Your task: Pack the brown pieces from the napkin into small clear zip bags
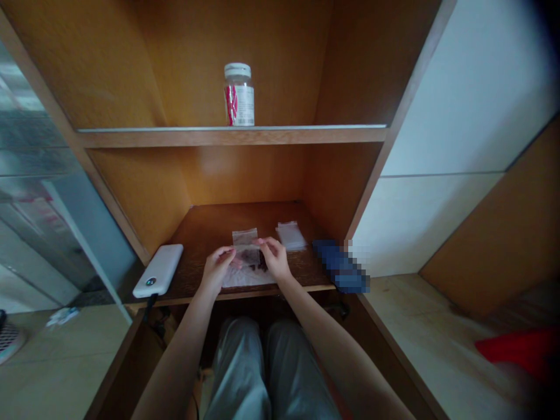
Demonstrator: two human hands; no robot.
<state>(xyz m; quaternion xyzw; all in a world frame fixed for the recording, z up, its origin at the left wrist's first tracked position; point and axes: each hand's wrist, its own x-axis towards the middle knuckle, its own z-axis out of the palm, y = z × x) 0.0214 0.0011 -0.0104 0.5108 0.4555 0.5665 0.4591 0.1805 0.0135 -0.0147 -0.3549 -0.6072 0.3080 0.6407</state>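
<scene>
A small clear zip bag (pixel 245 238) with dark contents low inside hangs upright between my hands. My left hand (pixel 217 265) pinches its left side, and my right hand (pixel 273 255) pinches its right side near the top. Beneath them a clear plastic sheet or bag (pixel 245 279) lies at the shelf's front edge, with small dark pieces (pixel 262 263) on it, partly hidden by my right hand. Just behind my right hand rests a stack of clear zip bags (pixel 291 235).
A white power bank (pixel 160 271) with a cable lies at the left front of the wooden shelf (pixel 201 227). Right of the bags is a dark blue, pixelated object (pixel 343 267). A white-capped bottle (pixel 239 99) stands on the upper shelf (pixel 175 139).
</scene>
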